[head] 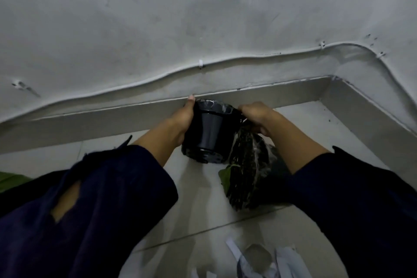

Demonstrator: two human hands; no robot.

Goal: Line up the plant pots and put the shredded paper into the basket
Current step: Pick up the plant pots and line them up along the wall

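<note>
- Right up against the skirting ledge (144, 117) at the foot of the wall is where the action is: a black plastic plant pot (208, 130) held off the floor, just in front of that ledge, rim pointing toward the wall and the holed base facing the camera.
- Left hand (184, 117) is wrapped around the pot's left side, thumb up near the rim, fingers clamped on the wall of it.
- Right hand (256, 115) is pinched shut at the right side of the rim. It also seems to have hold of the dark speckled bag or foliage (250, 165) hanging just below, but I honestly can't tell which it's really gripping.
- Handling-wise, I'd guess the pot is thin, light and a bit flexy, smooth and glossy so kinda slippery. The rolled rim is the stiffest bit, so that plus a palm round the body looks like the safest hold. Squeezing the middle would probably just flex it.
- Can't see if there's soil inside; tilted like this, anything loose could spill.
- Shredded paper (255, 262) lies on the floor tiles well back from the ledge, near the person, untouched. It'll be feather-light and floppy, so scoop it in bunches.
- No basket in view.
</note>
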